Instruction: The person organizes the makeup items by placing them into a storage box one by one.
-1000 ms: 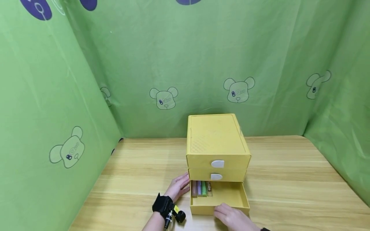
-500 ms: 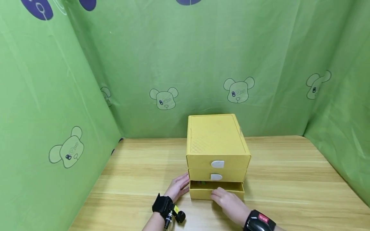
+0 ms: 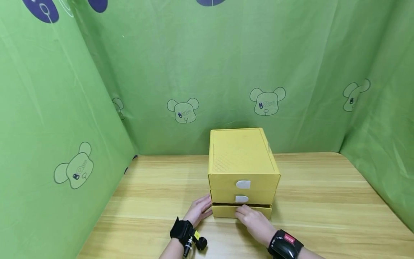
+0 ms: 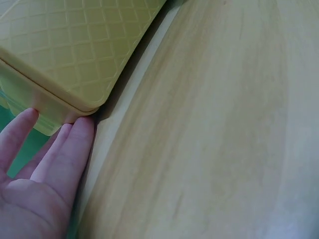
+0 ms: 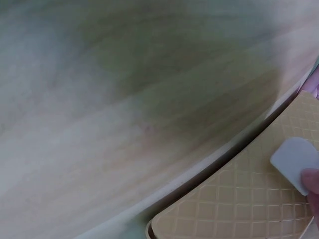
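Observation:
A yellow drawer cabinet [image 3: 242, 151] stands on the table, its top two drawers pushed in. The bottom drawer [image 3: 223, 211] sticks out slightly, leaving a thin dark gap along its top edge. At that drawer's front is my right hand [image 3: 255, 221], its fingers curled at the upper edge. The right wrist view shows fingertips [image 5: 311, 180] pinching the drawer's white handle [image 5: 294, 160]. My left hand [image 3: 198, 211] rests against the cabinet's lower left side. Its fingers extend to the yellow corner in the left wrist view. The drawer's inside is hidden.
Two white handles sit on the upper drawers, the topmost handle [image 3: 243, 184] just above the middle handle [image 3: 241, 199]. Wood-grain tabletop [image 3: 323, 201] surrounds the cabinet. A green curtain [image 3: 226, 72] printed with bear heads closes off the back and both sides.
My right hand has pushed the bottom drawer inward from well out to nearly in, hiding the coloured sticks inside it. My left hand has stayed at the cabinet's side.

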Tool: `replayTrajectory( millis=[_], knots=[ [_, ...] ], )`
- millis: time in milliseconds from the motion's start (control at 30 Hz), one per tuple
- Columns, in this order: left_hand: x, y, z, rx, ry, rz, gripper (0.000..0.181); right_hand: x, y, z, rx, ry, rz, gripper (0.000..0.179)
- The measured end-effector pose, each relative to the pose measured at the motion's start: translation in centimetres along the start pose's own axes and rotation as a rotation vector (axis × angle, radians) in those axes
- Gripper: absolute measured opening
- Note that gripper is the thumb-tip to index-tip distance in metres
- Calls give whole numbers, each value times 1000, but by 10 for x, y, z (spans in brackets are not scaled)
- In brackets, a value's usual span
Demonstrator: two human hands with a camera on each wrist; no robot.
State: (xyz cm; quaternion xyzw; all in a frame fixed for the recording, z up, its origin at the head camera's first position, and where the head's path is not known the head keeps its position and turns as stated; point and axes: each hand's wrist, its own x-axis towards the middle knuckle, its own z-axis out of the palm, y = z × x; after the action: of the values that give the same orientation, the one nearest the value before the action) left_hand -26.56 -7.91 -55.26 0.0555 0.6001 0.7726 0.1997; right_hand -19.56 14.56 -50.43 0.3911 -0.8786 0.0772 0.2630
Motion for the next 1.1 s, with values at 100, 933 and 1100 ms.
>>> replayTrajectory(
  millis=[100,933,1100],
  knots=[
    [0,0,0,-3,2,-4,62,1,2,2,-21,13,-1,34],
    [2,-2,-1,-2,-13,-1,62,-2,6,5,-1,30,-5,36],
    [-5,1,-5,61,-21,31,60,-11,0,-18,184,-51,75,41]
  ],
)
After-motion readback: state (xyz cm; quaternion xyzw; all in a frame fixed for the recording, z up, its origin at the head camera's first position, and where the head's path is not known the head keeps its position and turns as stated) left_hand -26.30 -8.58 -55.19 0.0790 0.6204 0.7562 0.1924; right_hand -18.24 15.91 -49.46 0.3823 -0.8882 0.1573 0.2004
